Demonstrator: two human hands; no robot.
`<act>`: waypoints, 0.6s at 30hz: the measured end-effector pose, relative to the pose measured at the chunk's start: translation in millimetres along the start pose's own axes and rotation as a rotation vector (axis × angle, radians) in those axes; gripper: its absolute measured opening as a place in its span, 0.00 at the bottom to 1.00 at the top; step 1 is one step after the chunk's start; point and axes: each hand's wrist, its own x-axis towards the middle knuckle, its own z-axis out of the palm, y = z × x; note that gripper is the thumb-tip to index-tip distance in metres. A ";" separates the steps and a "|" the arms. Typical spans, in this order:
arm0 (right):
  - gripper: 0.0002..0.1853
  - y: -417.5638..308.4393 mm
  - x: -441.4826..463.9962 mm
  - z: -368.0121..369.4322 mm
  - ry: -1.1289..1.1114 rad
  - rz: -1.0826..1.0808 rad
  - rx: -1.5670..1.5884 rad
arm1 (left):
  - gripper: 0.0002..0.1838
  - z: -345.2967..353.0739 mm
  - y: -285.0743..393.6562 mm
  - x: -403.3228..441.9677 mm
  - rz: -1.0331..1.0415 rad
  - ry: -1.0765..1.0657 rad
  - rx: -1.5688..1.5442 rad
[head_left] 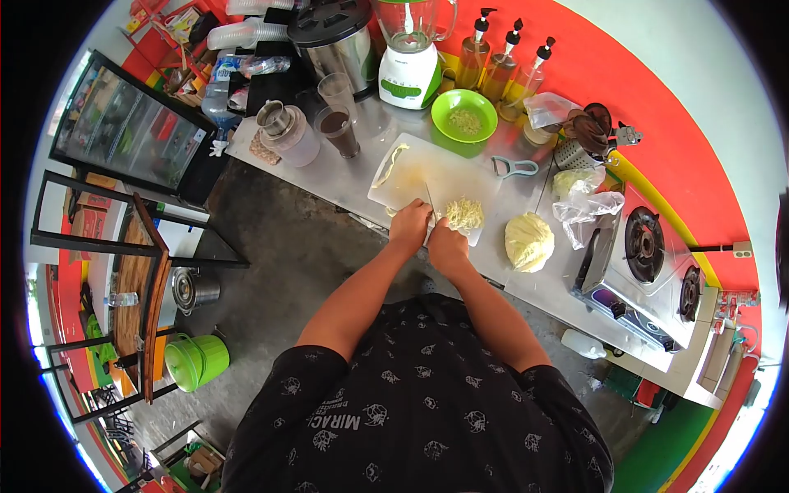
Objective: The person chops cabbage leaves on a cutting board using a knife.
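Note:
On a white cutting board (pixel 486 175), my right hand (pixel 448 246) is closed around a knife (pixel 431 197), its blade pointing away from me. My left hand (pixel 409 227) is closed just left of the blade; what its fingers hold is hidden. Right of the knife lies a heap of shredded cabbage (pixel 465 214). A pale cabbage strip (pixel 391 164) rests on the board's left side. The rest of a cabbage (pixel 528 242) sits on the steel counter to the right. Beyond the board stands a green bowl (pixel 464 117) with shreds inside.
A peeler (pixel 515 168) lies right of the board. Behind are a blender (pixel 408 74) and several pump bottles (pixel 500 67). Tall cups, one holding a brown drink (pixel 339 131), stand to the left. A gas stove (pixel 645 246) is at the right, near a plastic bag (pixel 585 209).

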 end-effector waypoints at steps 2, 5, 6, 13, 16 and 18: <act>0.15 1.3 -1.8 6.0 0.002 -0.005 -0.045 | 0.05 -2.3 3.3 -1.1 -0.007 0.010 -0.006; 0.16 5.1 5.6 19.2 0.034 -0.010 -0.055 | 0.05 -1.2 2.9 -2.4 -0.006 0.024 -0.038; 0.15 3.9 8.0 14.7 0.027 -0.014 -0.059 | 0.05 -0.5 2.0 -1.3 -0.009 0.001 -0.004; 0.17 -2.4 -4.3 5.9 0.033 0.038 0.059 | 0.07 -0.3 2.0 -1.7 -0.005 0.015 -0.024; 0.17 -2.8 1.1 1.5 -0.009 0.005 -0.005 | 0.06 1.7 0.6 -0.4 -0.018 -0.004 0.017; 0.17 -0.6 2.9 1.1 -0.006 -0.002 -0.001 | 0.06 2.5 -0.5 -1.5 -0.015 -0.003 0.000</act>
